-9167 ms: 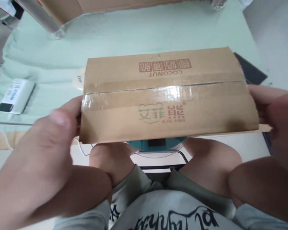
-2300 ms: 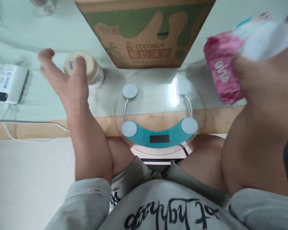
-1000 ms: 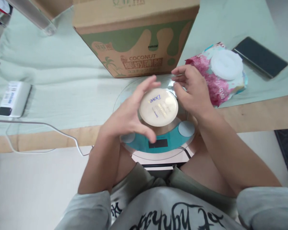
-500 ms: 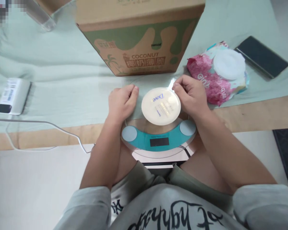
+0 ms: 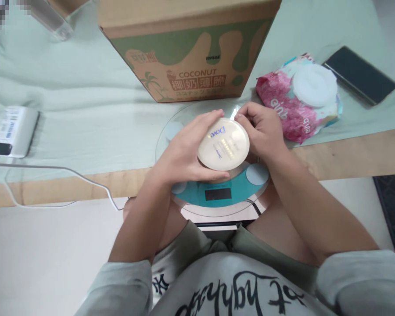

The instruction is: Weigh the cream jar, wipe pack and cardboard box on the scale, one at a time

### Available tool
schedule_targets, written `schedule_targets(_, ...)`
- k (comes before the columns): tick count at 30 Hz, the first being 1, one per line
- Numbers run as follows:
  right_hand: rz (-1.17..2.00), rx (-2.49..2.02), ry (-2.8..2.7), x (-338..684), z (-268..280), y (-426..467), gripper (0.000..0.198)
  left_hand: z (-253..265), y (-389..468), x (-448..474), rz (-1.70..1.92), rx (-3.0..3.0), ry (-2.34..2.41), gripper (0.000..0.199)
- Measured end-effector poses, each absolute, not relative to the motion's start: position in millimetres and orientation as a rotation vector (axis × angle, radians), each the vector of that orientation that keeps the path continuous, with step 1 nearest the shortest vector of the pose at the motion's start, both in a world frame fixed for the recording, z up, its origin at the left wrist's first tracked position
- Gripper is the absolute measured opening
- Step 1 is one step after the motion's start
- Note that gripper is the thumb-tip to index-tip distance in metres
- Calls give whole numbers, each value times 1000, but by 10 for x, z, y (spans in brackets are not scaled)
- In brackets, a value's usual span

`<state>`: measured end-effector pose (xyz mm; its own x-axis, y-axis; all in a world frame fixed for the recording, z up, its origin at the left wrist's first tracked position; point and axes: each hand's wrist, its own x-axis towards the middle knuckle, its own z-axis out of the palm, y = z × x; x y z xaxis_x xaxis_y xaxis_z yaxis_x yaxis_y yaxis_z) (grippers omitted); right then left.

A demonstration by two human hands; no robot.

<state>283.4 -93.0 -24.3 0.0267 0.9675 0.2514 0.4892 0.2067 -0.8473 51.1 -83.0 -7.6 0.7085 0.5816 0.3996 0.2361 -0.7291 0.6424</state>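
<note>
A round cream-coloured Dove jar [image 5: 223,145], its printed lid facing up, sits over the glass scale. My left hand [image 5: 184,151] is wrapped round the jar's left side, thumb at the near edge and fingers at the far edge. On the other side, my right hand [image 5: 261,129] is closed in a pinch at the jar's upper right. A small shiny whitish piece shows at its fingertips; what exactly it holds is hidden. Beneath both hands lies the round glass scale [image 5: 200,202], with a teal band and a dark display.
A tall cardboard coconut box [image 5: 197,57] stands just beyond the scale. To the right are a pink wipes pack [image 5: 283,103] and a dark phone [image 5: 360,75]. A white device [image 5: 16,131] and a cable [image 5: 69,169] lie left. The scale overhangs the table's wooden edge [image 5: 349,153].
My left hand has moved right from beside the jar and now wraps round it. The jar has shifted very slightly; my right hand has stayed almost still.
</note>
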Motion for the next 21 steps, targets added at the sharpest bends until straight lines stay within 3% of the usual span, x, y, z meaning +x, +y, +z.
schedule_targets(6,686,-1376,-1590,2862,-281,-910,38,-184,-740,408,968,2266,711,121)
schedule_targets(12,732,-1368,-1559,2898,-325,-872,28,-258,-174,-342,1419,1877,1088,151)
schedule_targets(14,743,-1376,-1556,2903,-319,-870,28,-255,-10,-593,1564,1777,1393,145)
schedule_targets(17,753,-1369,-1551,2905,-310,-874,31,-249,88,-771,1701,1596,1894,119)
schedule_targets(21,796,-1390,-1562,2901,-305,-875,37,-248,18,-739,1572,1360,2295,104)
